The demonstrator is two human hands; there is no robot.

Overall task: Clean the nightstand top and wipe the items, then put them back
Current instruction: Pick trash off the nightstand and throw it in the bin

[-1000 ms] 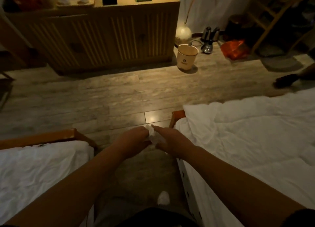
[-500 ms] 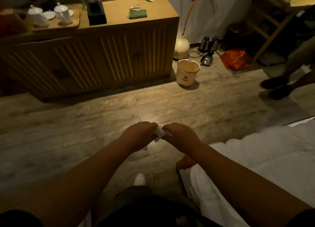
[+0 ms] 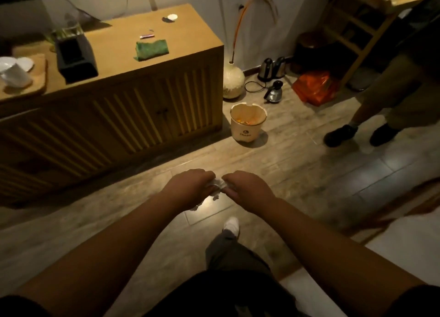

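A wooden floor [image 3: 297,174] is seen across most of the view, with a long slatted wooden cabinet [image 3: 133,116] standing at the upper left. On the cabinet top a black box [image 3: 76,57], a green cloth [image 3: 152,49] and a white cup [image 3: 14,75] are set well apart. A round pale vase [image 3: 233,83] is placed just beside the cabinet's right end, and a cream trash bin [image 3: 247,122] stands on the floor near it. Dark kettles [image 3: 273,83] are grouped by the wall. Another person's dark shoes [image 3: 340,135] are seen at the right. A small crumpled white tissue [image 3: 217,185] is held above the floor between the left hand [image 3: 190,188] and the right hand [image 3: 247,189], whose fingers are curled around it.
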